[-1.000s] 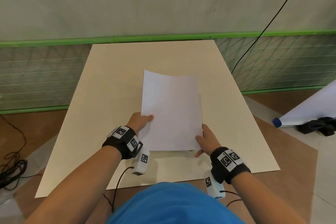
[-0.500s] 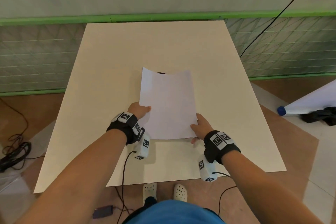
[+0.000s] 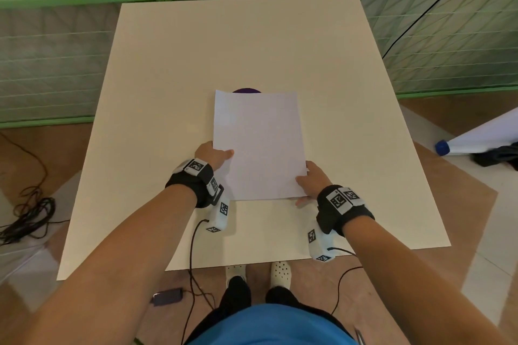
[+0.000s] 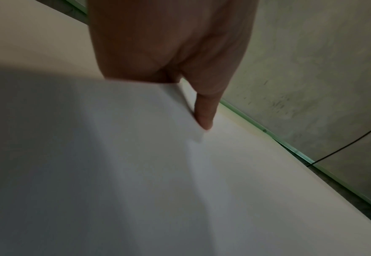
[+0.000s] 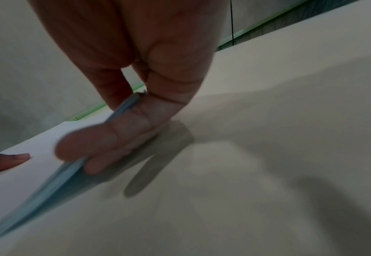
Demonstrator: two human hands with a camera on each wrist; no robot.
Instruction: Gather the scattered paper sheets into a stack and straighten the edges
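A stack of white paper sheets lies lengthwise on the beige table, with its near end in my hands. My left hand holds its left edge, thumb on top. My right hand pinches the near right corner. In the right wrist view its fingers curl under the layered stack edge and its thumb lies on top. In the left wrist view the paper hides most of the fingers, and one finger runs along its edge.
A dark round thing peeks out behind the stack's far edge. On the floor are black cables at left, a dark phone near my feet, and a white roll with a blue cap at right.
The stack's far edge, curled upward a second ago, now lies flatter. Both hands keep the same hold. My view has tilted down, and the dark thing now shows behind the stack.
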